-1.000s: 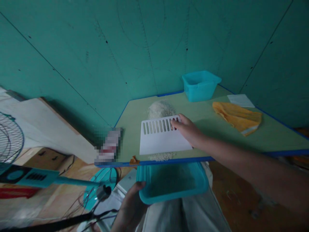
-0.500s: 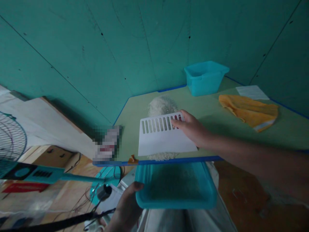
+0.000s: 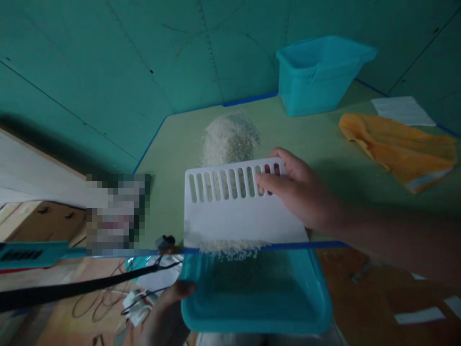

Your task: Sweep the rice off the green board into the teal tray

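Note:
My right hand (image 3: 300, 187) grips a white plastic scraper (image 3: 237, 218) by its slotted upper edge, thumb in front. The scraper's lower edge is at the table's front edge, where white grains like rice (image 3: 230, 247) spill over. Below them, my left hand (image 3: 169, 307) holds a blue bin (image 3: 259, 324) by its left rim, its thumb over the rim. The bin is tucked against the table's front, with a dim layer of grains inside. Behind the scraper, a heap of the same grains (image 3: 228, 137) lies on the table.
A second blue bin (image 3: 309, 86) stands at the back right of the green table (image 3: 165, 144). An orange cloth (image 3: 392, 144) and a folded white cloth (image 3: 405, 109) lie at the right. A dark strap or pole (image 3: 72, 288) crosses the lower left. Cables lie on the floor.
My right hand has drawn the scraper toward the table's front edge, and grains now fall over it into the bin. My left hand still holds the bin there. The view has moved closer.

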`<state>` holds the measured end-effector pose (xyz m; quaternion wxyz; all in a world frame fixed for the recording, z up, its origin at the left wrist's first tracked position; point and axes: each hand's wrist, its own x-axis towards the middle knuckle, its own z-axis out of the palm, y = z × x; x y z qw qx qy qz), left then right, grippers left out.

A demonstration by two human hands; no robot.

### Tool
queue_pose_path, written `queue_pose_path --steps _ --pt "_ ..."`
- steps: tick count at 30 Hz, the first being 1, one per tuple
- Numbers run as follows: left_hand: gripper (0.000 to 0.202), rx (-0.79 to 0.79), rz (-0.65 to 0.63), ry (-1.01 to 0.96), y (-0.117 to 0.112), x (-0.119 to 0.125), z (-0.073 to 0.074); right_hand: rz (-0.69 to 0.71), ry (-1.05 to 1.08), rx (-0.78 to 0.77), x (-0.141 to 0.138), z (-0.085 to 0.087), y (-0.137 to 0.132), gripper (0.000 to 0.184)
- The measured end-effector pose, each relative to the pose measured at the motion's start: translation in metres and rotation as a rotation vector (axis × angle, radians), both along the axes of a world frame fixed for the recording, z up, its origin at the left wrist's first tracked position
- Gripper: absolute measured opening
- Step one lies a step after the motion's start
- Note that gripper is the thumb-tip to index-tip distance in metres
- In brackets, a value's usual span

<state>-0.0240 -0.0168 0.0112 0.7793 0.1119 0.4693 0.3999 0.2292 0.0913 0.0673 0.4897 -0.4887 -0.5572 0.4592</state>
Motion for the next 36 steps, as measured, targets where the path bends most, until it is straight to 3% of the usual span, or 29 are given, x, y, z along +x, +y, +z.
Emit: queue_pose_path --steps 4,9,17,29,32,36 --pt "0.028 -0.08 -0.053 -0.006 0.001 -0.003 0.001 0.006 0.003 -0.033 0.001 0.001 -0.001 0.016" --pt "0.02 -0.024 -0.098 -0.075 0.003 -0.001 0.0 0.048 0.039 -0.089 0.001 0.004 -0.002 0.015" --pt "0.019 0.002 -0.073 -0.099 0.006 0.007 0.007 0.048 0.017 -0.098 0.0 0.005 -0.004 0.015" --pt "0.014 0.035 -0.046 -0.103 0.001 0.005 0.005 0.202 0.018 -0.045 -0.004 0.006 -0.018 0.017" --pt "0.015 0.023 -0.045 -0.103 0.0 0.005 0.005 0.109 0.104 -0.051 -0.002 0.007 -0.015 0.016" --pt "0.016 0.036 -0.047 -0.084 -0.001 0.002 0.001 -0.199 0.176 0.081 0.007 0.014 0.0 0.016"
